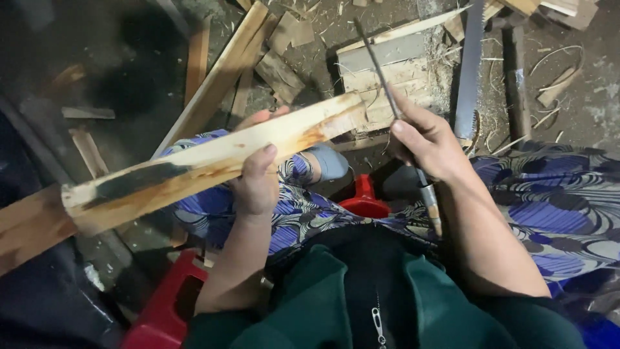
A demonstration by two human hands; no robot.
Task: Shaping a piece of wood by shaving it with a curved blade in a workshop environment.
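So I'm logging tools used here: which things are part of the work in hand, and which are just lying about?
In hand: wooden slat in left hand; thin metal file in right hand.
Lying about: saw blade, wood block, offcuts, red stool.

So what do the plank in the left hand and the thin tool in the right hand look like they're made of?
The plank looks like raw, unfinished wood: pale grain, a dark stain near one end, orange streaks. The thin tool in the right hand seems to be dull grey metal, probably steel, with what may be a wooden handle. The left hand grips the plank.
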